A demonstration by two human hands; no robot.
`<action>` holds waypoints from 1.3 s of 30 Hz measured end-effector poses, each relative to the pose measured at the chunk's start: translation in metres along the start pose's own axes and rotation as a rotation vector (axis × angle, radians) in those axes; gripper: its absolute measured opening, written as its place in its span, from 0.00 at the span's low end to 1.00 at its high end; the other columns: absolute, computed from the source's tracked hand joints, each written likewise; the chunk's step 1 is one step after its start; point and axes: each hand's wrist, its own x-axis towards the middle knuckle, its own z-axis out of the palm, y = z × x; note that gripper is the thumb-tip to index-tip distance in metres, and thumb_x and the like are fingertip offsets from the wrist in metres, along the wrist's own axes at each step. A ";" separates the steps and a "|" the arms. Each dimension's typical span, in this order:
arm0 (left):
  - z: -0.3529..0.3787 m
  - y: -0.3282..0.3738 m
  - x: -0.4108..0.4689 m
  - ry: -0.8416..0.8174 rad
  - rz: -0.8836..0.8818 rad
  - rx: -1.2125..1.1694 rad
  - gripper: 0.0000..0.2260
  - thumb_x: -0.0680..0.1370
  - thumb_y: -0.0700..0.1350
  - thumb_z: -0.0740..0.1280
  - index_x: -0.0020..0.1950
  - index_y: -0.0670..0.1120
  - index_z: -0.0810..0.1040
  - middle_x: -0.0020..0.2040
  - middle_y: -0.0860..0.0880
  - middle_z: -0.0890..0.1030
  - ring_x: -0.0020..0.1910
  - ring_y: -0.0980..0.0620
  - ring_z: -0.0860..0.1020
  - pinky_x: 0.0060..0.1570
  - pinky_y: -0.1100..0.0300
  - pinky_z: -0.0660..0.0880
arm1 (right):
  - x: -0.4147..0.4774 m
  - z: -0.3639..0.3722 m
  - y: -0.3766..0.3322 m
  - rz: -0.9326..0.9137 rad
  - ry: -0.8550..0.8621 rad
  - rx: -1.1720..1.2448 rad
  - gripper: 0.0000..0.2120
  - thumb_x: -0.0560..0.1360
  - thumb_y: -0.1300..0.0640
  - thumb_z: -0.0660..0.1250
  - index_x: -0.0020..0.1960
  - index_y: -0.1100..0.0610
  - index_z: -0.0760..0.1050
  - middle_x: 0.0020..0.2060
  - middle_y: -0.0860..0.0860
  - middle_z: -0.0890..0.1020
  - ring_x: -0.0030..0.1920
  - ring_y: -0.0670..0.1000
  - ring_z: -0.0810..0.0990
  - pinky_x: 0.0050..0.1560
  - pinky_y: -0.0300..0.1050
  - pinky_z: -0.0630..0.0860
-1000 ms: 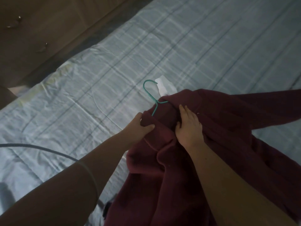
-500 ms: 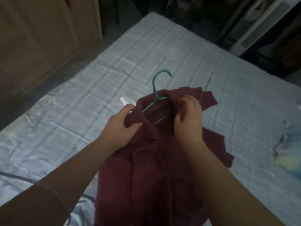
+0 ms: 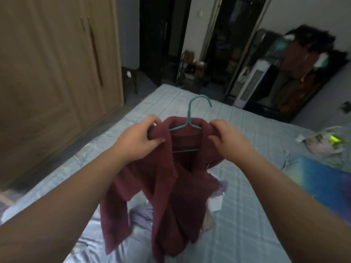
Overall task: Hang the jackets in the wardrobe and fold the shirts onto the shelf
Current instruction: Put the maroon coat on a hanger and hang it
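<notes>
While above the bed [image 3: 247, 186], maroon jacket [image 3: 171, 196] on teal hanger [image 3: 189, 113], left hand [image 3: 136, 141] and right hand [image 3: 226, 139] tight on its shoulders.

Dim, soft, blurred wide-angle edges

No words or numbers can be read here. The plastic bag [image 3: 321, 144] on the bed [image 3: 247, 215] has bright print on it, but it is too blurry to make out any letters.
</notes>
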 end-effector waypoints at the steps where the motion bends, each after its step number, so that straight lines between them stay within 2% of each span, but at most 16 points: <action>1: -0.014 0.018 -0.005 0.023 0.020 0.046 0.19 0.68 0.63 0.69 0.55 0.63 0.68 0.47 0.59 0.81 0.45 0.52 0.81 0.45 0.53 0.76 | -0.012 -0.016 -0.006 0.007 0.022 0.019 0.16 0.78 0.50 0.65 0.65 0.49 0.71 0.59 0.50 0.76 0.58 0.55 0.76 0.58 0.54 0.73; 7: -0.096 0.120 -0.021 0.126 0.126 0.304 0.16 0.72 0.64 0.66 0.56 0.63 0.68 0.47 0.59 0.79 0.47 0.49 0.80 0.40 0.55 0.71 | -0.054 -0.114 -0.050 -0.075 0.311 -0.047 0.12 0.80 0.45 0.62 0.61 0.48 0.68 0.51 0.49 0.77 0.51 0.54 0.77 0.46 0.52 0.76; 10: -0.138 0.157 -0.024 0.176 0.111 0.372 0.12 0.74 0.59 0.69 0.53 0.57 0.74 0.48 0.55 0.81 0.48 0.49 0.79 0.42 0.54 0.72 | -0.059 -0.152 -0.078 -0.086 0.348 -0.070 0.09 0.80 0.43 0.60 0.57 0.45 0.66 0.43 0.44 0.76 0.43 0.53 0.78 0.36 0.49 0.72; 12: -0.165 0.176 -0.023 0.196 0.097 0.389 0.10 0.74 0.55 0.71 0.50 0.53 0.75 0.47 0.52 0.81 0.48 0.48 0.79 0.43 0.54 0.73 | -0.059 -0.174 -0.096 -0.086 0.358 -0.045 0.08 0.80 0.42 0.59 0.55 0.43 0.66 0.41 0.42 0.74 0.40 0.51 0.75 0.34 0.47 0.69; 16: -0.219 0.201 -0.022 0.134 0.088 0.465 0.12 0.73 0.48 0.73 0.52 0.50 0.74 0.50 0.48 0.81 0.50 0.45 0.79 0.47 0.54 0.74 | -0.051 -0.211 -0.129 -0.104 0.422 0.030 0.07 0.79 0.44 0.60 0.56 0.41 0.67 0.43 0.40 0.73 0.41 0.46 0.72 0.38 0.46 0.69; 19: -0.261 0.207 -0.034 0.071 0.055 0.520 0.16 0.72 0.49 0.75 0.56 0.49 0.75 0.51 0.49 0.81 0.49 0.48 0.78 0.46 0.57 0.72 | -0.044 -0.226 -0.152 -0.169 0.437 0.083 0.09 0.78 0.43 0.61 0.57 0.41 0.69 0.46 0.40 0.76 0.43 0.45 0.74 0.42 0.45 0.71; 24: -0.316 0.196 -0.070 0.077 0.008 0.561 0.19 0.70 0.51 0.76 0.57 0.49 0.77 0.47 0.54 0.78 0.47 0.50 0.77 0.43 0.60 0.68 | -0.028 -0.235 -0.204 -0.253 0.261 0.198 0.07 0.75 0.39 0.63 0.52 0.36 0.70 0.41 0.38 0.79 0.43 0.42 0.78 0.43 0.46 0.77; 27: -0.345 0.184 -0.091 0.124 -0.039 0.578 0.17 0.70 0.52 0.76 0.55 0.50 0.77 0.46 0.54 0.77 0.46 0.50 0.77 0.42 0.61 0.68 | -0.012 -0.228 -0.241 -0.306 0.233 0.167 0.08 0.75 0.39 0.63 0.52 0.39 0.69 0.39 0.40 0.79 0.40 0.43 0.79 0.40 0.48 0.78; 29: -0.371 0.175 -0.109 0.119 -0.115 0.602 0.16 0.70 0.53 0.76 0.52 0.50 0.76 0.46 0.53 0.78 0.48 0.50 0.78 0.43 0.59 0.70 | 0.002 -0.218 -0.276 -0.372 0.256 0.153 0.08 0.76 0.42 0.64 0.51 0.42 0.68 0.39 0.41 0.78 0.39 0.45 0.78 0.40 0.49 0.78; 31: -0.398 0.168 -0.129 0.080 -0.195 0.627 0.19 0.69 0.54 0.77 0.56 0.49 0.78 0.50 0.52 0.81 0.49 0.50 0.79 0.48 0.56 0.75 | 0.016 -0.206 -0.318 -0.447 0.279 0.182 0.06 0.77 0.47 0.65 0.51 0.45 0.69 0.42 0.42 0.76 0.43 0.49 0.78 0.45 0.52 0.78; 35: -0.457 0.144 -0.182 0.016 -0.290 0.587 0.25 0.67 0.59 0.77 0.59 0.50 0.78 0.53 0.53 0.82 0.52 0.52 0.81 0.54 0.55 0.77 | 0.049 -0.170 -0.413 -0.482 0.285 0.337 0.05 0.78 0.57 0.66 0.52 0.54 0.71 0.48 0.50 0.77 0.51 0.57 0.78 0.54 0.57 0.75; 37: -0.493 0.129 -0.210 -0.062 -0.302 0.469 0.30 0.66 0.68 0.73 0.60 0.50 0.78 0.55 0.52 0.83 0.54 0.50 0.81 0.58 0.50 0.77 | 0.063 -0.151 -0.461 -0.491 0.299 0.440 0.04 0.77 0.60 0.66 0.51 0.57 0.72 0.48 0.55 0.79 0.51 0.59 0.78 0.54 0.55 0.74; 39: -0.532 0.112 -0.240 -0.069 -0.316 0.268 0.30 0.69 0.73 0.65 0.57 0.51 0.80 0.52 0.50 0.84 0.50 0.47 0.82 0.53 0.49 0.79 | 0.074 -0.135 -0.512 -0.512 0.313 0.599 0.04 0.77 0.64 0.66 0.52 0.59 0.74 0.47 0.56 0.80 0.50 0.56 0.78 0.51 0.47 0.72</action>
